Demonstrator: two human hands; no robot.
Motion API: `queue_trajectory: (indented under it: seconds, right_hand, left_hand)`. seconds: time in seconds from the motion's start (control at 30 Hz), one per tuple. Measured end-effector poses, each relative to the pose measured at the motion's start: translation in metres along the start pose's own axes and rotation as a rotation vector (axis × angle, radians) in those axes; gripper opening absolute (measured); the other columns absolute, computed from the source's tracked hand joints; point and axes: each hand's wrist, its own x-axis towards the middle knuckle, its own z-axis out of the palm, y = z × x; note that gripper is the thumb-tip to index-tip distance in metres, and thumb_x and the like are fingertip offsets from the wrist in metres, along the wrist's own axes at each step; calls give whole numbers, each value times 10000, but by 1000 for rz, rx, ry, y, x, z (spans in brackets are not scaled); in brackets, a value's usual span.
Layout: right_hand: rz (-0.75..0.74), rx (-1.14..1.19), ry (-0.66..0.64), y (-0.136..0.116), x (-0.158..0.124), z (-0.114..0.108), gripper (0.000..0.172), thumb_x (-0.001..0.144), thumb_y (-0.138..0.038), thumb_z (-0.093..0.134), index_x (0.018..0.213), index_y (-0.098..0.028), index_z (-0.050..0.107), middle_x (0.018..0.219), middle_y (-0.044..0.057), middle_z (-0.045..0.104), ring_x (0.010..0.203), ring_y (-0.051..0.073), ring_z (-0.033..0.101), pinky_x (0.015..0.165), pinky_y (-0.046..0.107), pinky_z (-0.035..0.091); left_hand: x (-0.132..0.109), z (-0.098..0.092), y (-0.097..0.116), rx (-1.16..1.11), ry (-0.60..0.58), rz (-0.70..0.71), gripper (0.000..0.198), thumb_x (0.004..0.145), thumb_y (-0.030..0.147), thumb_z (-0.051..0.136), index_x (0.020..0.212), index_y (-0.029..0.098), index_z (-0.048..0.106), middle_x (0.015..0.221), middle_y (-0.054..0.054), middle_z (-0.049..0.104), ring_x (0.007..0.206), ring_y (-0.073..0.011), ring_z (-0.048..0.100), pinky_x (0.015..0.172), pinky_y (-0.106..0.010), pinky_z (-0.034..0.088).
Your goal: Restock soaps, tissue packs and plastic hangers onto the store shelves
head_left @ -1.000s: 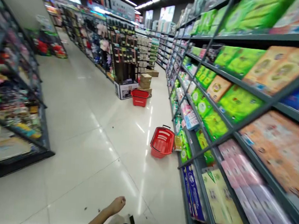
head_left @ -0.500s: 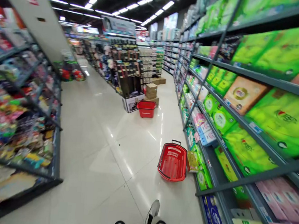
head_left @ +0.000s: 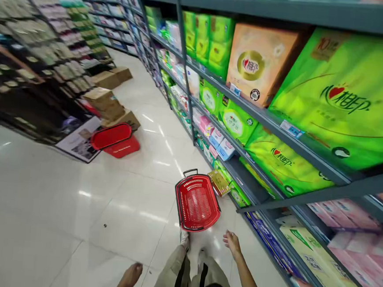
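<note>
At the left, cardboard boxes stand behind a second red basket, which sits on the pale floor well apart from the person. The left hand hangs low, blurred, its fingers seemingly curled; whether it pinches anything cannot be told. Half a second ago neither of the hands showed; now both do, and the view has swung toward the shelves. The near red basket now stands right at the person's shoes, mouth up, its handle lying along the rim, with neither hand touching it. That probably puts it within reach of a slight bend. A gold box lies just beside its right side. Near the basket's lower right, the right hand is held out, fingers loosely spread, with nothing in it. Farther right, the grey shelf rises above green tissue packs.
</note>
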Motion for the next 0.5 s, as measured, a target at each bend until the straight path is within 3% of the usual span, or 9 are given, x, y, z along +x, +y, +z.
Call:
queue_trajectory:
  seconds: [0.03, 0.1, 0.2, 0.33, 0.5]
  right_hand:
    - [31, 30, 33, -5, 17, 4, 274, 737, -454, 751, 748, -202, 645, 742, 45, 726, 729, 259, 741, 635, 329, 549]
    - [97, 74, 91, -12, 58, 11, 347, 703, -506, 792, 750, -201, 633, 782, 63, 727, 771, 266, 743, 658, 332, 557]
    - [200, 96, 142, -10, 138, 24, 404, 695, -547, 815, 772, -198, 629, 843, 79, 720, 820, 267, 738, 682, 330, 566]
    - [303, 95, 155, 11, 277, 57, 416, 736, -556, 815, 833, -202, 621, 885, 64, 705, 875, 234, 716, 720, 297, 571]
    - [321, 147, 159, 49, 475, 122, 422, 870, -614, 686, 977, -210, 631, 907, 7, 682, 935, 145, 653, 778, 212, 554]
  left_hand:
    - [41, -2, 16, -28, -18, 15, 287, 805, 478, 584, 677, 229, 648, 647, -51, 714, 809, -379, 785, 833, -521, 614]
    - [114, 5, 48, -88, -51, 47, 353, 818, 507, 481, 831, 228, 697, 855, -100, 800, 969, -361, 791, 925, -474, 603]
    - [183, 39, 83, -236, -105, 67, 524, 896, 565, 413, 1159, 201, 681, 1190, -141, 792, 1153, -287, 750, 1005, -397, 587]
    - [212, 110, 98, -493, -194, -57, 546, 888, 655, 546, 1148, 207, 718, 1126, -125, 812, 1119, -327, 756, 970, -441, 625]
    - [231, 195, 70, -556, -227, -410, 559, 865, 693, 605, 1144, 233, 754, 1180, -84, 807, 1159, -351, 746, 1021, -468, 623]
